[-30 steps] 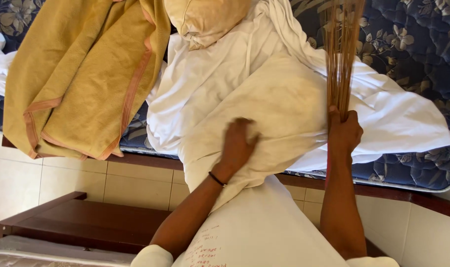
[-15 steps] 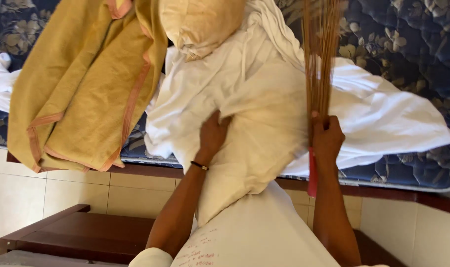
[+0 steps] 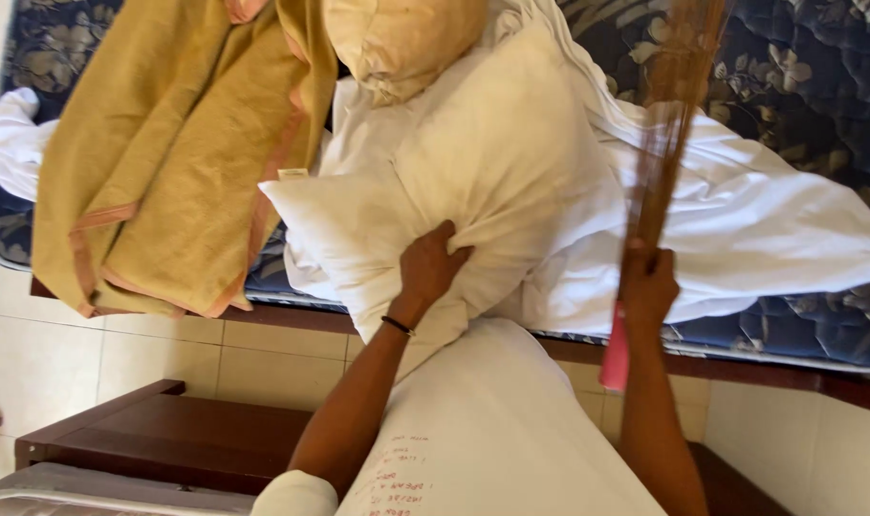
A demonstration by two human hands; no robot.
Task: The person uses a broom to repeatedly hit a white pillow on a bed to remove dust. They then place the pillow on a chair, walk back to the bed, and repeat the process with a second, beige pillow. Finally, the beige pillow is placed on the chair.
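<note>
Gripping white pillow (left hand) | right hand clutching broom

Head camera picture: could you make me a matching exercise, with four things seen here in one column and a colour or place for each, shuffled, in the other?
Things:
1. pillow
2. blanket
3. broom
4. mattress

Descriptions:
A. dark blue with a flower pattern
B. mustard yellow, hanging over the bed's edge
C. white, gripped by the left hand
D. thin brown bristles with a pink handle, held in the right hand

Pairs: 1-C, 2-B, 3-D, 4-A
</note>
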